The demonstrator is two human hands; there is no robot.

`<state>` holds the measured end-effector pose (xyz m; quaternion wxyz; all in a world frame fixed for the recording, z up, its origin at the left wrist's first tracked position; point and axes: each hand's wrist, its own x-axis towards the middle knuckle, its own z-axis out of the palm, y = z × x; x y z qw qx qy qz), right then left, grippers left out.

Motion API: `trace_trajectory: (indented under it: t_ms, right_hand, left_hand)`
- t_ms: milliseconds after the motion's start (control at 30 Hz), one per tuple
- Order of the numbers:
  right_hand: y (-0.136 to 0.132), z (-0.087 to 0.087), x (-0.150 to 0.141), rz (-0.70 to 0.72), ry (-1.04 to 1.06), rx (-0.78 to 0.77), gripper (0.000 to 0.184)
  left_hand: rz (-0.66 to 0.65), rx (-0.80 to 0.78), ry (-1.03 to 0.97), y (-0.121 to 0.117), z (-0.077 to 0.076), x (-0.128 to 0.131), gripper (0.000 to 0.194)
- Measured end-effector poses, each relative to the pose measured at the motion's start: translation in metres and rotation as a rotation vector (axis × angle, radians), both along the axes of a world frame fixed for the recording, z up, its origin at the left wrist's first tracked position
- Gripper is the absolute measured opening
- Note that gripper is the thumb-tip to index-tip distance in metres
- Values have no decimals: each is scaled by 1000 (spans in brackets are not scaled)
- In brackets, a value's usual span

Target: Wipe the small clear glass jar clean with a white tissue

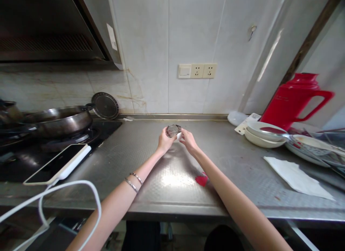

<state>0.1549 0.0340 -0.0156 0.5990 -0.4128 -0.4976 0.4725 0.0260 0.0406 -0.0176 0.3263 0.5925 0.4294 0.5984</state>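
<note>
Above the steel counter (145, 136), both hands meet around a small round see-through item with a dark, shiny rim (174, 130), perhaps glass. My left hand (164, 140) is closed on its left side, fingers wrapped round it. My right hand (188, 138) pinches a small white piece (179, 136), which looks like paper or tissue, against the item's right side. The item's lower part is hidden by the fingers. A red scrap (201, 179) lies on the counter beside my right forearm.
At left, a pan (61, 121) sits on the black stove (24, 164), with a phone (56, 164) and white cable (94, 193) in front. A red thermos (293, 100), stacked bowls (265, 139), a plate (304, 155) and a white napkin (296, 177) are at right.
</note>
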Motion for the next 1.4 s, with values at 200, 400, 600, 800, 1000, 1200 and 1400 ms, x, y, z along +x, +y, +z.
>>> trace_trajectory:
  t_ms: [200,400,600,800,1000,1200,1400]
  right_hand:
    - [0,6,11,-33,-70,17,39]
    - [11,6,38,-176,-176,80,32]
    - [9,8,48,-264,-316,171,28]
    - [-3,24,44,-134,-416,209,29]
    - [-15,41,46,181,-461,192,45]
    - [-13,37,52,240,-528,243,49]
    - [-8,29,56,168,-580,239,53]
  left_hand:
    - [-57,22,-17,0,2,-4,70]
    - [-142,40,27,-4,11,-8,71]
    - [-145,19,-32,-2,12,-11,71]
    - [-241,8,-62,-2,14,-13,67]
    - [-394,-13,-67,-5,16,-13,65]
    - [-537,-45,-55,-5,17,-16,65]
    - [-649,-35,114,3,14,-24,66]
